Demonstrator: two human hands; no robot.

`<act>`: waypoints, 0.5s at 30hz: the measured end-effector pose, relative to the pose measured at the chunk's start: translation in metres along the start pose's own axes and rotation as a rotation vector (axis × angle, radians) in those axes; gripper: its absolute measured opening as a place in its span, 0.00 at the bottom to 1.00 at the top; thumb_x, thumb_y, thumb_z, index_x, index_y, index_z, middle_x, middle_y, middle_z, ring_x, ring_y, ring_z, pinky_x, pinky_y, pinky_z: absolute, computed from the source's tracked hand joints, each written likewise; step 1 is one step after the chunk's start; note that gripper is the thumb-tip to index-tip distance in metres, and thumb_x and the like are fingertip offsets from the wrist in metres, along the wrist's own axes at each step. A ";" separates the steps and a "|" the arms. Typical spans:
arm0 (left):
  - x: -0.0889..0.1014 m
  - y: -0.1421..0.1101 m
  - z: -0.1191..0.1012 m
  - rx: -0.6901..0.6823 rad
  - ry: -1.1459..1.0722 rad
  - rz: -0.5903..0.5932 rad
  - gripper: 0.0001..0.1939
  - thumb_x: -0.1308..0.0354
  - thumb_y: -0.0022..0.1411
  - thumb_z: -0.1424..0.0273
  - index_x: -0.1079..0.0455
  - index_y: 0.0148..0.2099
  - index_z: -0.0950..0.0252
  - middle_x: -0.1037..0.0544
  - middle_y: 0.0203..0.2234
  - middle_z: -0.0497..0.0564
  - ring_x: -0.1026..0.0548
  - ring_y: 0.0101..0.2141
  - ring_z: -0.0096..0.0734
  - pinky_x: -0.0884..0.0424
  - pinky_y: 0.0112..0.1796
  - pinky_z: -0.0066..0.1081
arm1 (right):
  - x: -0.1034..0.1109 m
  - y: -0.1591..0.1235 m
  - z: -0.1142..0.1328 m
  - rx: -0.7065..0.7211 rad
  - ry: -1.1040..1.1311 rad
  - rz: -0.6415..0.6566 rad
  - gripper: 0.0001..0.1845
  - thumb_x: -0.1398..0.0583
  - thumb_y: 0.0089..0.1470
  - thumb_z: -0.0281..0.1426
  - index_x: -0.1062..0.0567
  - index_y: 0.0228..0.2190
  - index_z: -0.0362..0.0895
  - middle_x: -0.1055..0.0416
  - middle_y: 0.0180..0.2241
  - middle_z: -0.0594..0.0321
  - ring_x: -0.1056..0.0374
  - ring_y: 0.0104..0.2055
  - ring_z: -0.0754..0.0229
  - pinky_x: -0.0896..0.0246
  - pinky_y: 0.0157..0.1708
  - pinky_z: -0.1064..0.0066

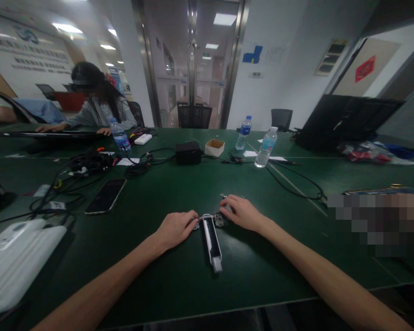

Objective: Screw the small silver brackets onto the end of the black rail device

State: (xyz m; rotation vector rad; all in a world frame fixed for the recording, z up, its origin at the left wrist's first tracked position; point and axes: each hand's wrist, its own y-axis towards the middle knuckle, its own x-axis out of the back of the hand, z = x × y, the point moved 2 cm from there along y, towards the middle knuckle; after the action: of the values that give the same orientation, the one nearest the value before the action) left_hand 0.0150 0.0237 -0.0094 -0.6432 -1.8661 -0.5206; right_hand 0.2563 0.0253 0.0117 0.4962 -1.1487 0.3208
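Observation:
A long narrow white and black device (212, 242) lies on the green table (179, 193), pointing toward me. At its far end sit small metal parts (219, 219). My left hand (176, 227) rests curled on the table, its fingertips pinching at the metal piece at the device's far left end. On the other side, my right hand (242, 212) lies palm down with bent fingers covering the metal parts; what it grips is hidden.
A black phone (106, 195) lies to the left, beside tangled cables (89, 163) and a white box (17, 257). A black box (188, 152), a small carton (214, 147) and two water bottles (266, 147) stand further back. A person sits at far left. A laptop (341, 122) is at right.

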 end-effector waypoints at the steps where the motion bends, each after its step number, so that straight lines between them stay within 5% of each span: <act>1: 0.000 0.000 0.000 -0.003 -0.001 -0.005 0.13 0.57 0.71 0.64 0.34 0.48 0.63 0.25 0.35 0.49 0.26 0.33 0.32 0.32 0.34 0.30 | 0.003 0.000 -0.007 -0.055 -0.062 -0.015 0.12 0.47 0.62 0.35 0.27 0.41 0.43 0.30 0.41 0.57 0.31 0.39 0.59 0.36 0.38 0.68; 8: 0.002 0.000 -0.001 0.001 -0.015 0.015 0.13 0.57 0.71 0.65 0.34 0.49 0.63 0.25 0.35 0.49 0.26 0.33 0.31 0.32 0.35 0.29 | 0.014 -0.004 -0.060 -0.410 -0.356 0.047 0.13 0.47 0.60 0.31 0.27 0.43 0.42 0.31 0.44 0.51 0.33 0.45 0.52 0.39 0.39 0.67; 15: 0.004 -0.001 -0.002 0.006 -0.027 0.025 0.13 0.57 0.71 0.66 0.34 0.49 0.64 0.25 0.36 0.50 0.26 0.34 0.31 0.32 0.36 0.30 | 0.007 -0.002 -0.057 -0.290 -0.269 0.035 0.11 0.49 0.62 0.30 0.27 0.38 0.42 0.29 0.39 0.55 0.32 0.40 0.57 0.40 0.37 0.70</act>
State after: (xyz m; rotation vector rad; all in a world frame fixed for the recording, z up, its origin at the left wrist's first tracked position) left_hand 0.0146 0.0227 -0.0047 -0.6717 -1.8822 -0.4922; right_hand 0.3048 0.0535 -0.0005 0.2678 -1.4401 0.1144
